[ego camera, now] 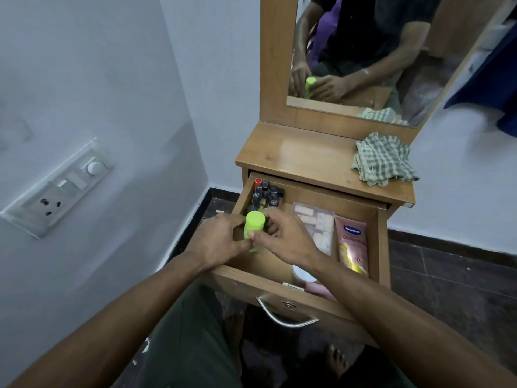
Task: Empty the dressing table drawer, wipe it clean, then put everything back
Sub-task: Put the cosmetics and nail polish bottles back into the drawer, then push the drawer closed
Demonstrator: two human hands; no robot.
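Head view. Wooden dressing table [279, 152] in a room corner, drawer [285, 287] pulled out toward the person. Both hands meet over the drawer's left side, close together, clamped on a lime-green bottle [254, 224] held upright. Left hand [215, 239] wraps the bottle's left side, fingers curled around it; right hand [282, 236] curls around its right side, thumb tip pressed on the bottle's front near the cap's lower edge. The bottle's lower part is hidden behind the hands, so cannot tell whether it touches the drawer floor.

Drawer contents: cluster of small dark bottles [265, 194], one with a red cap, standing in the back-left corner just behind the green bottle. Clear plastic packet of pale sachets [319, 225] lies right of the hands. Pink Vaseline tube [353, 242] lies along the right wall, beside the packet. White round lid or jar [303, 274] near the front wall, partly under the right forearm. Metal handle [285, 315] on the drawer front.

Counter top: crumpled green-checked cloth [383, 159] at the right end, under the mirror [363, 51]. Mirror reflects both hands on the green bottle and the cloth's edge.

Left wall: switchboard with socket and dial [64, 186]. Dark tiled floor [447, 275]; bare foot [335, 359] below the drawer.
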